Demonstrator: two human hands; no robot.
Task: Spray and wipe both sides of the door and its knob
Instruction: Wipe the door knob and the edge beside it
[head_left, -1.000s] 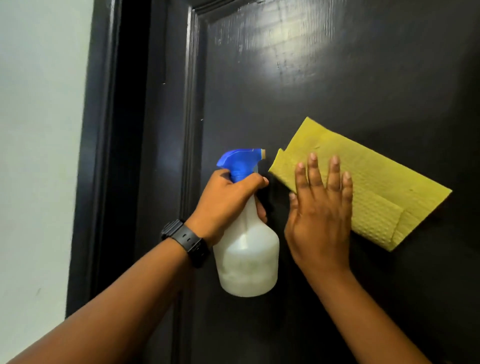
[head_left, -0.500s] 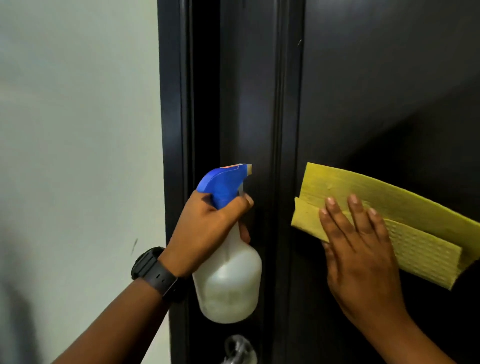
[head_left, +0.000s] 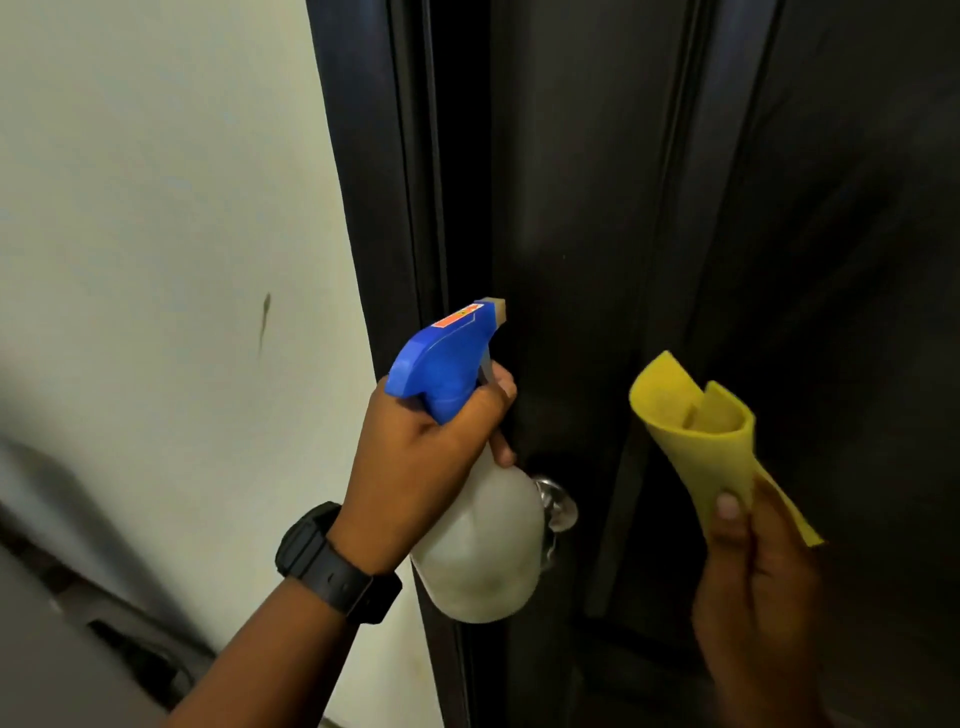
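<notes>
A dark glossy door (head_left: 779, 208) fills the right half of the view. Its silver knob (head_left: 560, 506) shows low at the door's left edge, partly hidden behind the spray bottle. My left hand (head_left: 415, 467) grips a white spray bottle (head_left: 478, 551) with a blue trigger head, nozzle pointing at the door just above the knob. My right hand (head_left: 758, 587) pinches a yellow cloth (head_left: 696, 436), curled up and held off the door, to the right of the knob.
A dark door frame (head_left: 374, 208) runs down the left of the door. Beyond it is a pale wall (head_left: 156, 208) with a small dark mark. A black watch (head_left: 332, 566) sits on my left wrist. A grey surface lies at bottom left.
The view has dropped and shifted left, bringing the knob into sight. My right hand lifted the cloth off the door panel and now holds it curled. The bottle stayed in my left hand.
</notes>
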